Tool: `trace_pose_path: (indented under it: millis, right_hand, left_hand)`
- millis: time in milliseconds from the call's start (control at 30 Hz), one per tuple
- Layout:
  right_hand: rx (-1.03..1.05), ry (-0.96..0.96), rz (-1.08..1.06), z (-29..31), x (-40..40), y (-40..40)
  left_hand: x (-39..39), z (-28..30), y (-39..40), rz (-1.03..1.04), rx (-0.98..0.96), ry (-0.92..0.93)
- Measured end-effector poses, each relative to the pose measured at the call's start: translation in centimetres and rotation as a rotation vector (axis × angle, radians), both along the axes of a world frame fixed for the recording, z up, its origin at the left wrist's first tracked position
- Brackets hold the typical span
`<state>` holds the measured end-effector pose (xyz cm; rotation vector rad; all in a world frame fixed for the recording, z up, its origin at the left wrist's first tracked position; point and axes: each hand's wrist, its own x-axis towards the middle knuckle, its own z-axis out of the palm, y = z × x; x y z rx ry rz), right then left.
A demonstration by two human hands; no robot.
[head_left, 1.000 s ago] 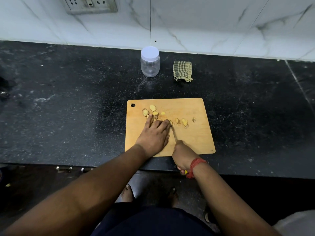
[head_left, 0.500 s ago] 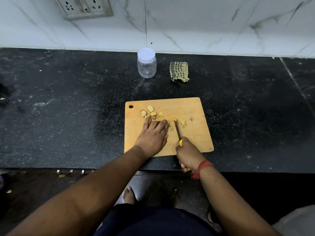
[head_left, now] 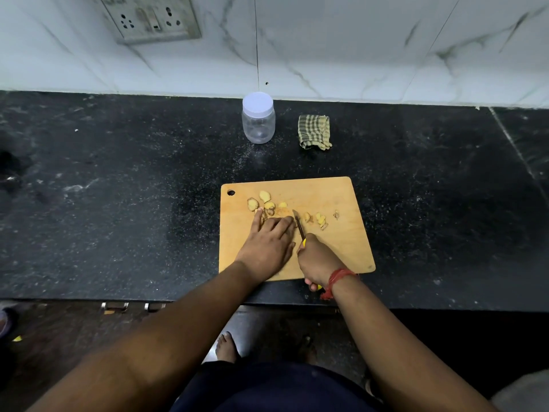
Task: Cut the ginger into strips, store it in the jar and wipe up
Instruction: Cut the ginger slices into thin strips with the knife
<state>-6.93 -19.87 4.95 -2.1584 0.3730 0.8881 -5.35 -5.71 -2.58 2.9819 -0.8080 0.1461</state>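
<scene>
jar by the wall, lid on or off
On: the white lid caps the upright clear jar, which looks empty.

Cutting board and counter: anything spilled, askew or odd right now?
Nothing stands out. The ginger pieces all lie on the cutting board. The left hand presses down beside the knife, gripped by the right hand. The jar stands upright with its lid on; the cloth lies beside it.
</scene>
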Motion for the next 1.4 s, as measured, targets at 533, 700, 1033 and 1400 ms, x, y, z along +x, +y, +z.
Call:
trace_pose_path:
  millis: [533, 700, 1033, 1400]
  right_hand:
    - [-0.007, 0.007, -0.016, -0.5, 0.1, 0.4]
    - [-0.020, 0.009, -0.002, -0.4, 0.0, 0.3]
    - [-0.025, 0.021, -0.002, -0.5, 0.0, 0.1]
    - [-0.051, 0.047, 0.029, -0.8, 0.4, 0.1]
  left_hand:
    - [0.1, -0.8, 0.5, -0.014, -0.071, 0.001]
    - [0.2, -0.9, 0.6, -0.019, -0.083, -0.016]
    - [0.2, -1.5, 0.9, -0.026, -0.160, -0.023]
    - [0.2, -1.4, 0.9, -0.017, -0.165, -0.008]
